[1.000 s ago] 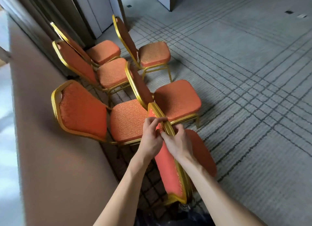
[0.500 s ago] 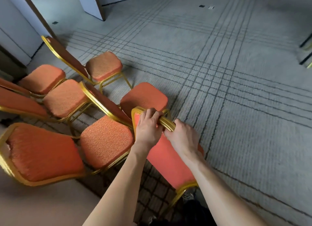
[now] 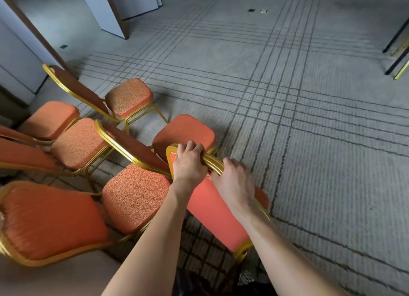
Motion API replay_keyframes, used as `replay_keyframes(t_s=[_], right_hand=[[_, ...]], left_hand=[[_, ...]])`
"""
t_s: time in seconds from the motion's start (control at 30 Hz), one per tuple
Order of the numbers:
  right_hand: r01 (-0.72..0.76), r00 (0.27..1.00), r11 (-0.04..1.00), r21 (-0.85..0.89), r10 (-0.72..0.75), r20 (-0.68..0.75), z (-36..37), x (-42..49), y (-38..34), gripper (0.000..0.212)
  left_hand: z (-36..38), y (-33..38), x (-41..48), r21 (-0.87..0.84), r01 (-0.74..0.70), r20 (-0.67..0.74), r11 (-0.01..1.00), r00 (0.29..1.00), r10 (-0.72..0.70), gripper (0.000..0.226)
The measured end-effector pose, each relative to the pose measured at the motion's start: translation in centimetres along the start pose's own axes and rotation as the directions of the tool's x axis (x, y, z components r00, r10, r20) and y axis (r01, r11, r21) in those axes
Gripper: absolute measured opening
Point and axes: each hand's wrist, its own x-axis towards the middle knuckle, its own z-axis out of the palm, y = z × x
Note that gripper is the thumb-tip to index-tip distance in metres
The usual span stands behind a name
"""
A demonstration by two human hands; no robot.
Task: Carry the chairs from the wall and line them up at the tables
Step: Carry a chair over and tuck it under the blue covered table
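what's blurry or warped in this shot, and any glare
Head view: the left hand and right hand look sharp on the held chair; its bottom gold corner is smeared; the carpet lines bow toward the edges, a wide-lens warp; light is soft, no glare.

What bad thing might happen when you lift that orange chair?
The held chair stands close beside the neighbouring chair, so their gold frames might knock or snag. Both the left hand and right hand grip only its top rail, so it could swing and bump your legs.
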Motion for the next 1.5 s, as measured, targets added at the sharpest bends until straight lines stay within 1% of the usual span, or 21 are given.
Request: replay_keyframes(t_s=[0.1, 0.27, 0.37, 0.47, 0.6, 0.63, 0.77, 0.87, 1.0, 1.1, 1.2, 1.3, 1.4, 1.5], right_hand=[[0.002, 1.000, 1.000, -0.010, -0.002, 0.000, 0.1, 0.8, 0.7, 0.030], [-0.040, 0.998, 0.992, -0.119, 0.033, -0.055, 0.2, 2.8, 1.9, 0.040], [-0.086, 0.993, 0.988, -0.128, 0.073, -0.097, 0.2, 4.4, 3.3, 0.042], [-0.172, 0.979, 0.976, -0.137, 0.154, -0.133, 0.2, 5.6, 4.4, 0.038], [-0.304, 0.943, 0.941, -0.151, 0.275, -0.188, 0.9, 6.3, 4.8, 0.032], [-0.319, 0.938, 0.935, -0.152, 0.288, -0.194, 1.1, 6.3, 4.8, 0.031], [-0.360, 0.920, 0.916, -0.179, 0.316, -0.232, 1.9, 6.0, 4.4, 0.030], [-0.394, 0.911, 0.901, -0.183, 0.358, -0.204, 1.5, 5.5, 3.5, 0.028], [-0.421, 0.904, 0.888, -0.185, 0.394, -0.166, 1.7, 4.6, 2.5, 0.027], [-0.370, 0.926, 0.910, -0.186, 0.345, -0.152, 1.7, 3.8, 2.5, 0.028], [-0.295, 0.947, 0.937, -0.186, 0.261, -0.186, 1.8, 2.9, 2.7, 0.028], [-0.294, 0.940, 0.940, -0.173, 0.252, -0.231, 2.1, 2.0, 2.5, 0.026], [-0.344, 0.921, 0.925, -0.163, 0.298, -0.251, 2.7, 1.5, 1.9, 0.023], [-0.475, 0.877, 0.857, -0.199, 0.440, -0.196, 2.6, 1.8, 1.1, 0.028]], left_hand=[[-0.1, 0.4, 1.2, 0.019, -0.017, 0.022, 1.000, 1.000, 0.017, 0.027], [0.6, 1.4, 4.3, 0.046, -0.092, 0.032, 0.995, 0.995, 0.090, 0.029], [0.8, 2.2, 6.6, 0.047, -0.153, 0.097, 0.987, 0.984, 0.148, 0.034], [1.3, 2.9, 9.0, 0.019, -0.231, 0.127, 0.973, 0.966, 0.227, 0.038], [2.3, 3.0, 11.0, 0.010, -0.345, 0.113, 0.939, 0.933, 0.341, 0.036], [2.3, 3.0, 11.2, 0.009, -0.355, 0.110, 0.935, 0.930, 0.352, 0.035], [1.8, 2.8, 11.7, -0.004, -0.380, 0.150, 0.925, 0.914, 0.376, 0.033], [1.1, 2.2, 11.3, -0.022, -0.397, 0.194, 0.917, 0.899, 0.394, 0.033], [1.9, 0.8, 10.0, 0.012, -0.392, 0.129, 0.920, 0.913, 0.387, 0.029], [2.4, 0.4, 9.5, 0.059, -0.389, 0.104, 0.919, 0.918, 0.382, 0.029], [2.6, -0.1, 8.9, 0.092, -0.386, 0.094, 0.918, 0.921, 0.378, 0.035], [2.3, -0.6, 8.3, 0.071, -0.400, 0.117, 0.914, 0.913, 0.391, 0.037], [2.3, -1.0, 8.3, 0.045, -0.440, 0.125, 0.897, 0.893, 0.432, 0.038], [2.1, -1.2, 8.3, 0.076, -0.473, 0.134, 0.878, 0.877, 0.461, 0.033]])
